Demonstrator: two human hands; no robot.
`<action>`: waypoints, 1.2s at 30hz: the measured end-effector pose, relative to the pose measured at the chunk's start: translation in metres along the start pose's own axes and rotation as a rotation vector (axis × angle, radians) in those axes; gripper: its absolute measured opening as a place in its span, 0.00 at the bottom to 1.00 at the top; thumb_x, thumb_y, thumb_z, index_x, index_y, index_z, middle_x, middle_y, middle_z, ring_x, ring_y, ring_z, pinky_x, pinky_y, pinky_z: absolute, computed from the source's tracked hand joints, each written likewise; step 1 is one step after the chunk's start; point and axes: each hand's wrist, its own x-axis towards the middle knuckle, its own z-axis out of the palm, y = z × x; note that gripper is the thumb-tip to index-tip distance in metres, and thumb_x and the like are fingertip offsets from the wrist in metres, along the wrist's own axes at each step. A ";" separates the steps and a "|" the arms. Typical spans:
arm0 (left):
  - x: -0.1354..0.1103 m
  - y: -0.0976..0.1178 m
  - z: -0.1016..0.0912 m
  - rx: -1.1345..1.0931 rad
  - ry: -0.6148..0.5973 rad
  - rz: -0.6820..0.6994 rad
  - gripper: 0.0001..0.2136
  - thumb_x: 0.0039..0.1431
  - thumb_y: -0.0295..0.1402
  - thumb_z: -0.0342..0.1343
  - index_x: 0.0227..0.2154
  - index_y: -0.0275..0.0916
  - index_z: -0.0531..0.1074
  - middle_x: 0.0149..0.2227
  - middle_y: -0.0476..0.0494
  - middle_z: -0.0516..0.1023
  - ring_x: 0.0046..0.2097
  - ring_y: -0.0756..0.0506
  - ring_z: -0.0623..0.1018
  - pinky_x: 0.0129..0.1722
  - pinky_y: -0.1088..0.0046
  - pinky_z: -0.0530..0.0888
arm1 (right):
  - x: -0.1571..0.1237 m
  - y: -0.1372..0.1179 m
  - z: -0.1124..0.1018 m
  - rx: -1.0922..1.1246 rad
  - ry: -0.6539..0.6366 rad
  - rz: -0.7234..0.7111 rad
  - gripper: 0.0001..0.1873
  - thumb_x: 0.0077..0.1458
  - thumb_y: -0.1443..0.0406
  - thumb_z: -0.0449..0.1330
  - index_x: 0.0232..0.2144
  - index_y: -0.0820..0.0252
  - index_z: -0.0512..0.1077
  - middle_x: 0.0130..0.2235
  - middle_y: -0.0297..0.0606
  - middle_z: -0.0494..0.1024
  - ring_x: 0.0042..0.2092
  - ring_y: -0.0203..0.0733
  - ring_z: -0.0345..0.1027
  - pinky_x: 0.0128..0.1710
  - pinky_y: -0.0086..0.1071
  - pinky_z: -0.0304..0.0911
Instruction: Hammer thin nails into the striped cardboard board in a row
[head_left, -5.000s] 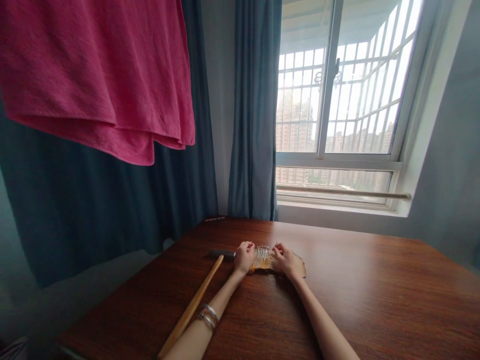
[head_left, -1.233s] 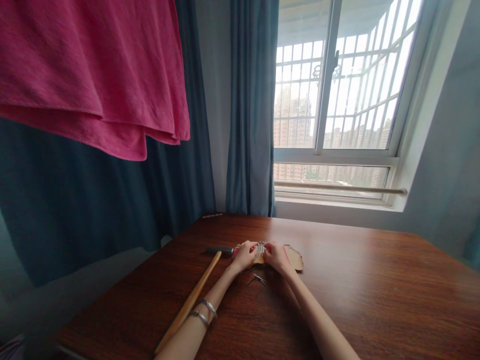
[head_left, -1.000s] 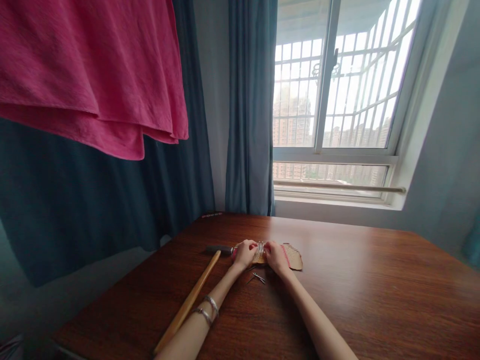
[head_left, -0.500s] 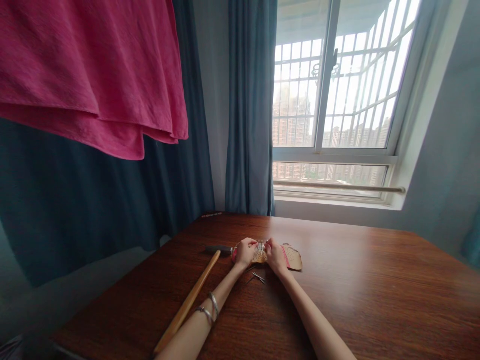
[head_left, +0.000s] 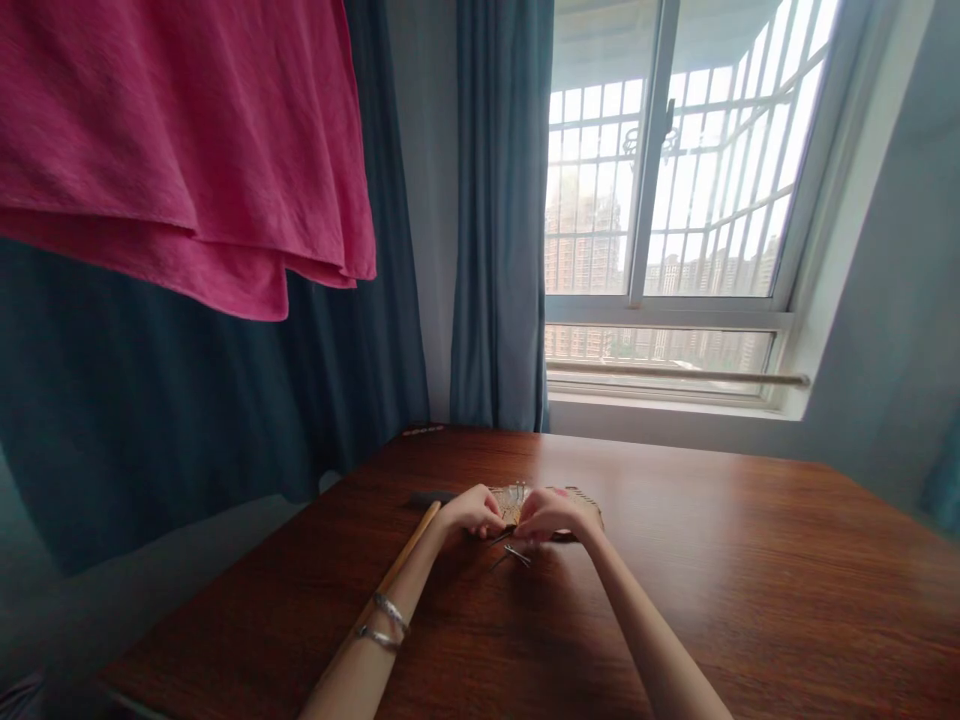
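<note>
A flat tan cardboard piece [head_left: 587, 498] with a notched edge, possibly a small loom, lies on the table under my hands. Thin metal hooks or pins [head_left: 518, 490] stand up from its middle. At its near left side, my left hand [head_left: 474, 510] is closed, fingertips pinched low by the near edge. Facing it, my right hand [head_left: 551, 512] bends over the cardboard with fingers pinched together, covering much of it. What either pinch holds is too small to make out. Small metal scissors [head_left: 516, 553] lie just in front of my hands.
A long wooden stick [head_left: 411, 545] runs beside and partly under my left forearm. Behind my left hand lies a dark handle [head_left: 429, 497]. The brown wooden table [head_left: 750, 600] reaches toward the window [head_left: 667, 315]. A pink towel [head_left: 187, 150] hangs at upper left before dark curtains [head_left: 499, 250].
Both hands have come down from the top middle of the cardboard to its near edge. The left has shifted leftward, and its bracelets have slid with the arm. The scissors stay put.
</note>
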 end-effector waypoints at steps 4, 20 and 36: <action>-0.002 -0.002 0.006 0.078 -0.035 -0.077 0.10 0.35 0.36 0.61 0.19 0.33 0.72 0.18 0.49 0.71 0.19 0.52 0.70 0.17 0.80 0.61 | 0.006 -0.009 0.018 -0.107 -0.102 0.057 0.13 0.55 0.61 0.54 0.41 0.61 0.68 0.43 0.38 0.72 0.39 0.38 0.68 0.37 0.37 0.66; 0.033 -0.006 0.035 0.112 0.580 0.261 0.16 0.49 0.31 0.52 0.42 0.35 0.71 0.38 0.42 0.76 0.36 0.48 0.74 0.39 0.75 0.70 | 0.030 0.020 0.006 -0.149 0.629 -0.073 0.15 0.56 0.61 0.53 0.45 0.60 0.65 0.47 0.40 0.69 0.44 0.41 0.66 0.42 0.42 0.64; 0.053 -0.015 0.049 0.175 0.660 0.267 0.06 0.53 0.28 0.50 0.31 0.37 0.72 0.30 0.48 0.75 0.32 0.52 0.73 0.34 0.80 0.67 | 0.055 0.044 0.038 -0.081 0.837 -0.237 0.14 0.56 0.61 0.53 0.44 0.60 0.66 0.46 0.40 0.70 0.42 0.40 0.67 0.41 0.40 0.65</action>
